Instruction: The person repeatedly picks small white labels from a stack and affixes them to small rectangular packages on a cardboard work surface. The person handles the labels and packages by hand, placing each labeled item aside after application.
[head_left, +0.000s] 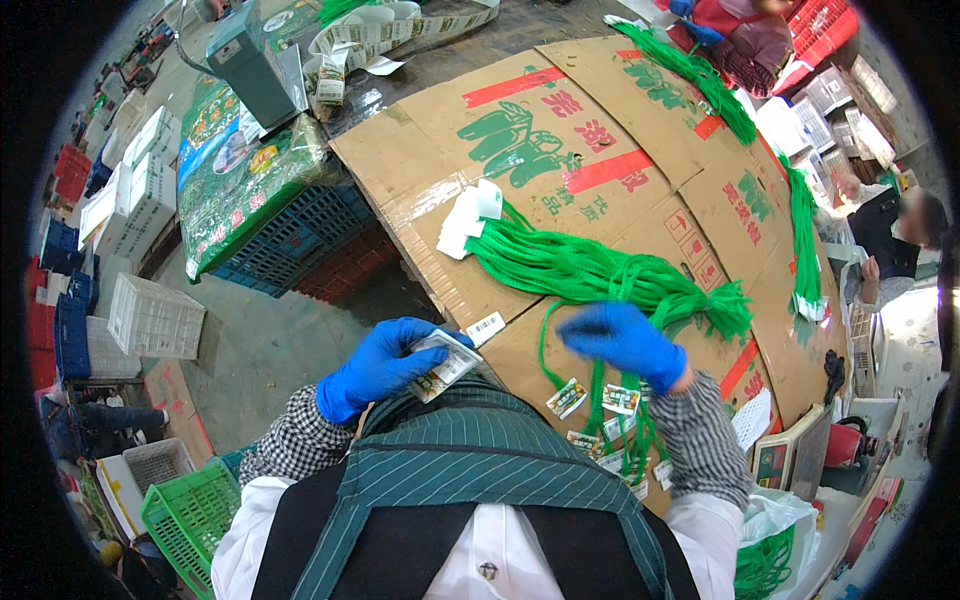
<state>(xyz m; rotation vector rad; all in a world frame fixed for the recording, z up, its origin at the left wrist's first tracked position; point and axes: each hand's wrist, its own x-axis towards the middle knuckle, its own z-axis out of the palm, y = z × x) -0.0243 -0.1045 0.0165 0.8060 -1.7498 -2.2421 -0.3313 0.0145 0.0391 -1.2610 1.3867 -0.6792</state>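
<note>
My left hand (397, 364), in a blue glove, grips a small stack of printed labels (448, 365) in front of my apron. My right hand (619, 341), also gloved in blue and blurred, is over the table beside a bundle of green mesh net bags (577, 259); whether its fingers hold anything cannot be told. White tags (471, 217) stick out at the bundle's left end. Below my right hand hang green net strands with several printed labels (621, 399). A single white label (485, 328) lies at the cardboard's edge, near my left hand.
Flattened cardboard (420, 165) covers the table. More net bundles (802, 232) lie towards the far side, where two people work. A grey metal device (259, 71) and a label strip (390, 30) are at upper left. A scale (791, 454) stands right; crates (157, 315) stand on the floor.
</note>
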